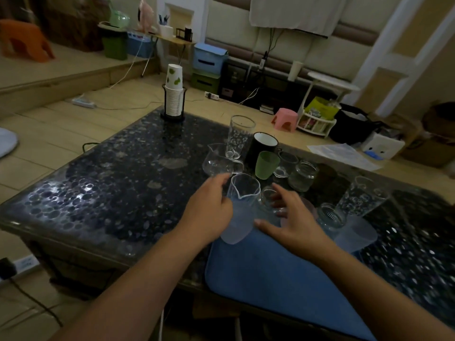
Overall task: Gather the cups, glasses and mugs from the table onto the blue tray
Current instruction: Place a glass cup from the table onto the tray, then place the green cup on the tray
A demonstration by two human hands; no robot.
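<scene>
A blue tray (283, 279) lies at the table's near edge. My left hand (209, 205) grips a tall clear spouted cup (242, 205) at the tray's far left corner. My right hand (293, 222) hovers over the tray with fingers spread, just in front of a small glass (267, 200). A ribbed glass jar (331, 216), a frosted cup (357, 236) and a tall patterned glass (362, 195) stand at the tray's far right. Beyond are a green cup (266, 164), a black mug (262, 146), a clear pitcher (218, 159), a tall glass (238, 136) and two jars (302, 175).
A dark pebbled table (110, 180) holds a stack of paper cups (174, 92) in a black holder at its far corner. On the floor beyond are a pink stool (285, 118), a white rack, bags and power strips.
</scene>
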